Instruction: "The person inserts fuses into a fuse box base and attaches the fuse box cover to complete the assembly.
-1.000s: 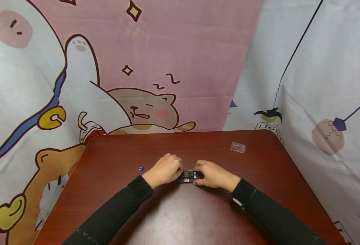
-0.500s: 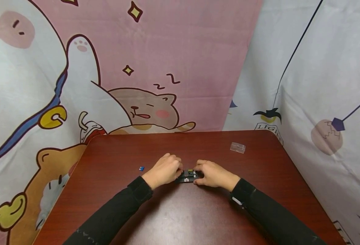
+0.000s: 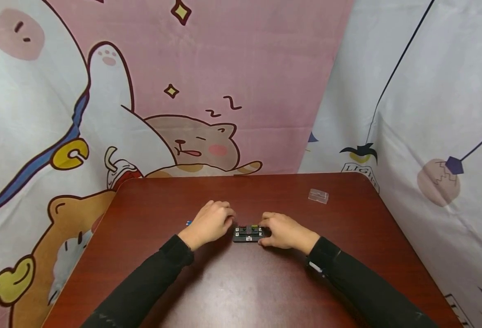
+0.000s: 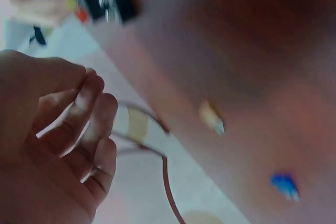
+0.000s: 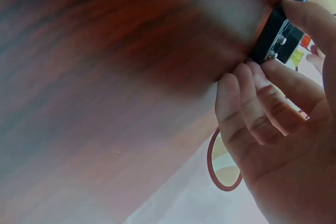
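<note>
A black fuse block [image 3: 247, 235] with metal screw terminals lies flat on the table, bearing a red and a yellow blade fuse. My right hand [image 3: 287, 232] grips its right end, thumb at the near side and fingers at the far side; the right wrist view shows fingertips against the block [image 5: 269, 35]. Just left of the block hovers my left hand [image 3: 211, 222], its fingers loosely bent and thumb touching a fingertip, nothing visible in it. In the left wrist view a blue blade fuse [image 4: 285, 184] and a tan one [image 4: 210, 117] lie on the table, blurred.
A clear plastic cover [image 3: 318, 196] rests at the back right of the brown table [image 3: 241, 282]. Behind the table hangs a cartoon-printed cloth [image 3: 274, 91], which meets its back edge.
My left hand has come off the left end of the fuse block and moved left, uncovering the red fuse and partly covering the loose fuses. My right hand keeps its grip.
</note>
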Action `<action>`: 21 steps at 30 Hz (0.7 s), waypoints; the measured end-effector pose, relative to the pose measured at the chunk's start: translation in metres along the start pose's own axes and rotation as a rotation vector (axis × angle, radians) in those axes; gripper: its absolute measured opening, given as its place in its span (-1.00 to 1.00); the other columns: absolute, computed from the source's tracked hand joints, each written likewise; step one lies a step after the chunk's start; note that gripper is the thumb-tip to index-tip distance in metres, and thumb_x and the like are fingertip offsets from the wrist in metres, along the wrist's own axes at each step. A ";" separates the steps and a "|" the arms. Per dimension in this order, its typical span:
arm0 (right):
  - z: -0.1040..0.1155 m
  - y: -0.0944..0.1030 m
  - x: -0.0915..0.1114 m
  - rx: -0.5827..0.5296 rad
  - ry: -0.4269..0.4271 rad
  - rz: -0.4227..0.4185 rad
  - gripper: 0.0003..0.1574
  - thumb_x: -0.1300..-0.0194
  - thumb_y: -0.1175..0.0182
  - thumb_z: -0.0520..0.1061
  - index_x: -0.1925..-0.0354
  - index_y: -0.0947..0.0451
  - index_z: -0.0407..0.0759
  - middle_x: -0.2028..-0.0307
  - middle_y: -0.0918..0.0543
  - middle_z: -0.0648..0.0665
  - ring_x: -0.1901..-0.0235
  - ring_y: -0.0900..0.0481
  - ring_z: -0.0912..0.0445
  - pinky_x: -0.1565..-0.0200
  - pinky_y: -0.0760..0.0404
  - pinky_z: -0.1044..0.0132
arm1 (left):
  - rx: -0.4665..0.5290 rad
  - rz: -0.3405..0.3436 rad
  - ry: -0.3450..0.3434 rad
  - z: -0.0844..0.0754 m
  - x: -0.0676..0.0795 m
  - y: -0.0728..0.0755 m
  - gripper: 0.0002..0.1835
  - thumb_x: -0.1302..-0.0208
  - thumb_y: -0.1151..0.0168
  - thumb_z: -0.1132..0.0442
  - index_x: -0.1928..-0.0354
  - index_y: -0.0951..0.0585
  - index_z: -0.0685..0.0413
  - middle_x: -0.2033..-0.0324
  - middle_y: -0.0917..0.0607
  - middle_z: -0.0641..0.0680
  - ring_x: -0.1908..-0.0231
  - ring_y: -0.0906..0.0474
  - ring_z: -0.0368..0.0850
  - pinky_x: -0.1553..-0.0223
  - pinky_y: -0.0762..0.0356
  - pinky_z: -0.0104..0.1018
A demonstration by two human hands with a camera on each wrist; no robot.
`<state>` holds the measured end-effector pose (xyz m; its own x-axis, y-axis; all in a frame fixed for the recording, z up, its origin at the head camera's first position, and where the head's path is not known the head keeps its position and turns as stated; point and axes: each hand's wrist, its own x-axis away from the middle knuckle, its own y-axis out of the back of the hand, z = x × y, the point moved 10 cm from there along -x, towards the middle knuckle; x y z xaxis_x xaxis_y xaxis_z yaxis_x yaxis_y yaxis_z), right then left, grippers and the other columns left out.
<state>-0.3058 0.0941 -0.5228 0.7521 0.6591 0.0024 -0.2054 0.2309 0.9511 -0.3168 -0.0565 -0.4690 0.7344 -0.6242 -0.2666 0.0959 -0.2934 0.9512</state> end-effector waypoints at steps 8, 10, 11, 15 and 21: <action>0.002 0.001 0.000 0.037 -0.015 0.007 -0.39 -0.21 -0.46 0.28 -0.07 -0.77 -0.07 0.18 -0.55 0.06 0.28 -0.51 0.16 0.16 -0.60 0.16 | 0.014 -0.080 0.213 0.073 0.019 0.045 -0.83 -0.39 -0.35 0.21 0.14 -0.84 0.09 0.26 -0.78 0.05 0.24 -0.71 0.02 0.12 -0.63 0.04; 0.002 0.001 -0.001 0.031 -0.018 0.008 -0.39 -0.21 -0.46 0.27 -0.07 -0.78 -0.07 0.18 -0.56 0.05 0.28 -0.52 0.15 0.15 -0.61 0.15 | 0.023 -0.059 0.259 0.089 0.028 0.050 -0.82 -0.38 -0.36 0.20 0.14 -0.83 0.12 0.25 -0.78 0.09 0.26 -0.71 0.04 0.10 -0.67 0.06; 0.002 0.001 -0.001 0.028 -0.019 0.008 -0.39 -0.21 -0.46 0.27 -0.07 -0.78 -0.07 0.17 -0.56 0.05 0.28 -0.52 0.15 0.15 -0.61 0.15 | 0.024 -0.045 0.281 0.095 0.032 0.051 -0.82 -0.38 -0.37 0.20 0.14 -0.83 0.13 0.25 -0.78 0.10 0.27 -0.71 0.05 0.10 -0.68 0.07; 0.002 0.002 -0.002 0.024 -0.020 0.006 -0.39 -0.21 -0.47 0.26 -0.06 -0.78 -0.08 0.17 -0.56 0.06 0.27 -0.52 0.15 0.13 -0.61 0.15 | 0.019 0.025 0.349 0.114 0.048 0.047 -0.82 -0.35 -0.40 0.19 0.17 -0.83 0.16 0.27 -0.80 0.13 0.33 -0.68 0.03 0.18 -0.71 0.06; 0.002 0.002 -0.003 0.025 -0.024 0.017 -0.38 -0.21 -0.46 0.27 -0.07 -0.77 -0.09 0.15 -0.57 0.05 0.25 -0.52 0.15 0.10 -0.62 0.14 | -0.033 0.148 0.368 0.116 0.066 0.024 -0.87 -0.30 -0.45 0.17 0.30 -0.82 0.09 0.46 -0.77 0.01 0.52 -0.56 -0.13 0.36 -0.61 -0.01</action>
<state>-0.3071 0.0916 -0.5208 0.7637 0.6451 0.0260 -0.2030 0.2017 0.9582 -0.3438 -0.1886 -0.4814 0.9330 -0.3550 -0.0587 -0.0117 -0.1930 0.9811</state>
